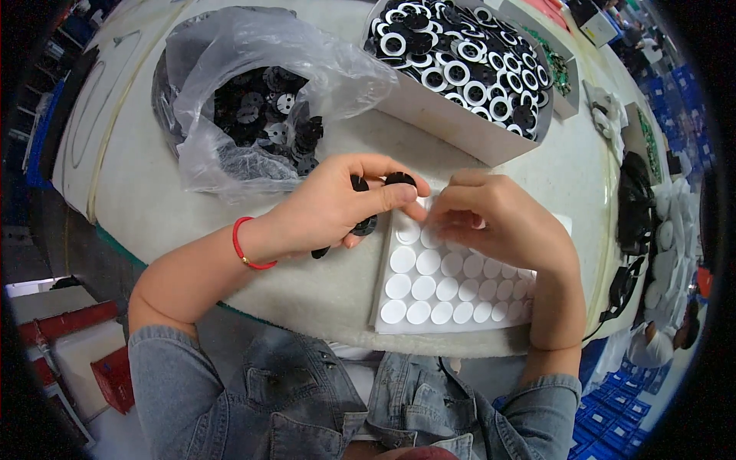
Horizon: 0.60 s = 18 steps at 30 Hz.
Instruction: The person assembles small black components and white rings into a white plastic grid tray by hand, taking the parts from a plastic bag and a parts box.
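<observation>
My left hand [345,195], a red cord bracelet on its wrist, is closed around several black plastic discs. One black disc [400,179] is pinched between thumb and fingertips; another black disc [366,226] shows below the palm. Just right of it, my right hand [491,211] has its fingers bent together over the upper part of a sheet of round white stickers [447,288]. Something whitish shows between the two hands, too blurred to name. The right fingertips are partly hidden, and what they hold cannot be made out. The sticker sheet lies on the pale table [307,295] in rows.
A clear plastic bag [192,146] full of black discs stands open at the back left. Behind my hands is a white box [445,126] heaped with black discs bearing white rings. Another box [566,96] with green parts adjoins it. Black cables [632,203] lie along the right edge.
</observation>
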Available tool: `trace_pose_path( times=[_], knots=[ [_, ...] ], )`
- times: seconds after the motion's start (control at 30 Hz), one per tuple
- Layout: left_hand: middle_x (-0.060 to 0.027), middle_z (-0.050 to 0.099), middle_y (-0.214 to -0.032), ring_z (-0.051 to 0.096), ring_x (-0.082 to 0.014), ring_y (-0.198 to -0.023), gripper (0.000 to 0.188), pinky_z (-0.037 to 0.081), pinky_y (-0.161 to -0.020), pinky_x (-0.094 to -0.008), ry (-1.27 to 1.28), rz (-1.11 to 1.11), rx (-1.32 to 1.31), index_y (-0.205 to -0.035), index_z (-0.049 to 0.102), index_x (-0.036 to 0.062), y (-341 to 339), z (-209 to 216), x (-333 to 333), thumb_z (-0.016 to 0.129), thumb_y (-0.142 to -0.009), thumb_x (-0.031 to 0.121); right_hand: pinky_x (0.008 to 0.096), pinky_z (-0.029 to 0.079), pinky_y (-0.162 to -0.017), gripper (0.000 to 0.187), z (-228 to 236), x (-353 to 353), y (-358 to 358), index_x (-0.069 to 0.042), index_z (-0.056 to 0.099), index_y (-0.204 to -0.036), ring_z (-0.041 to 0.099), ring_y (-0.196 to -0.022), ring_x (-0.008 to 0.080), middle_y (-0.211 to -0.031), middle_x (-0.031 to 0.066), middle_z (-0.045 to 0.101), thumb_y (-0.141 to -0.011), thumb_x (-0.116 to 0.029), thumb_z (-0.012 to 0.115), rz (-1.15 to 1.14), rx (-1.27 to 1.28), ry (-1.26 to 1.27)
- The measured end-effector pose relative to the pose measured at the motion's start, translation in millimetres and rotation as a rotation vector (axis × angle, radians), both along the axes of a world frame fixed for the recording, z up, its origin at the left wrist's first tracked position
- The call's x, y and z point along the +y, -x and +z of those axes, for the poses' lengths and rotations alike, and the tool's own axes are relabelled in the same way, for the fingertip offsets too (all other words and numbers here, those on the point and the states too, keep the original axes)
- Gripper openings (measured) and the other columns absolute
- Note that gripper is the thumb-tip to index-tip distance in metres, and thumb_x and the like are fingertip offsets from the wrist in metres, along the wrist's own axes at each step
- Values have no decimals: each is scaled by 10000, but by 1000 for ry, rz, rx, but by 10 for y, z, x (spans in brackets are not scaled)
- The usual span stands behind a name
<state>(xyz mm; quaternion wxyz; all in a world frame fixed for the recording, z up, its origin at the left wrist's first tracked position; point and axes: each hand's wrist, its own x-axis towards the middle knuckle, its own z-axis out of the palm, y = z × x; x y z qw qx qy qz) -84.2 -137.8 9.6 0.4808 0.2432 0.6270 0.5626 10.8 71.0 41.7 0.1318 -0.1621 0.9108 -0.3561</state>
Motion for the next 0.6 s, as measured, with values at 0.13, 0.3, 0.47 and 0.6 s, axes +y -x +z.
trace_pose_path(
  times=[0.13,0.3,0.47,0.6],
  knots=[
    [1,638,-688,404,-7,-415,283,330,-365,-166,40,-7,17,-1154,647,82,14,18,3,557,-959,268,352,484,-595,138,-138,-34,-10,-8,621,-822,617,-705,273,-787,123,588,-709,25,694,-4,38,86],
    [6,604,-666,408,-10,-410,316,318,-360,-159,28,-37,-16,-1188,634,74,-12,46,27,552,-962,277,430,468,-639,101,-229,-25,14,18,582,-807,588,-730,365,-791,162,571,-727,4,642,28,125,35],
    [-44,629,-781,415,-22,-402,316,293,-352,-156,-105,31,-298,-1129,628,3,40,-12,-8,522,-975,258,412,459,-711,92,-114,42,-1,14,565,-799,571,-810,350,-825,152,562,-747,-23,632,164,26,11],
    [-55,646,-798,407,-17,-400,274,284,-350,-153,-46,15,-262,-1104,636,24,11,-32,14,523,-971,236,380,454,-752,94,-40,143,-5,-13,579,-828,565,-871,304,-881,112,574,-781,-35,657,366,-29,28]
  ],
)
